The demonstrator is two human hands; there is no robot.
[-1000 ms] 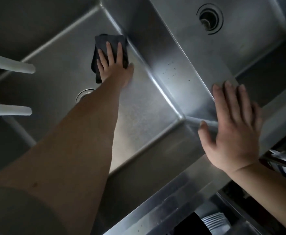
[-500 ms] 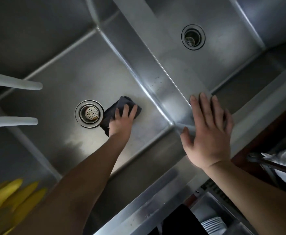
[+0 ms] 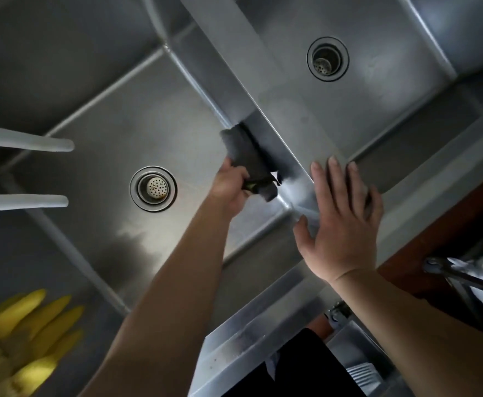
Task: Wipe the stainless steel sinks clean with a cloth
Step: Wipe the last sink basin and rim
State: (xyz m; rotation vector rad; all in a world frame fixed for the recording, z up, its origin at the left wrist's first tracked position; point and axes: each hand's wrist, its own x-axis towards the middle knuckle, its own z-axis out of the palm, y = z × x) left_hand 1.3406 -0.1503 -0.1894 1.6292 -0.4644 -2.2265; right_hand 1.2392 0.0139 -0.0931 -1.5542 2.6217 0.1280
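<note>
Two stainless steel basins lie below me, split by a steel divider (image 3: 234, 50). The left basin (image 3: 114, 133) has a round drain (image 3: 153, 188). The right basin (image 3: 383, 90) has its own drain (image 3: 327, 59). My left hand (image 3: 230, 186) grips a dark grey cloth (image 3: 248, 156) and presses it against the left basin's side wall, under the divider near the front corner. My right hand (image 3: 341, 222) lies flat with fingers spread on the divider's front end, holding nothing.
Two pale faucet spouts (image 3: 22, 141) reach in from the left over the left basin. Yellow rubber gloves (image 3: 25, 333) lie at the bottom left. A rack with plates (image 3: 480, 270) stands at the right, below the counter's front rim (image 3: 263, 319).
My left hand has carried the cloth from the basin floor beside the drain up onto the side wall under the divider. My right hand has stayed on the divider.
</note>
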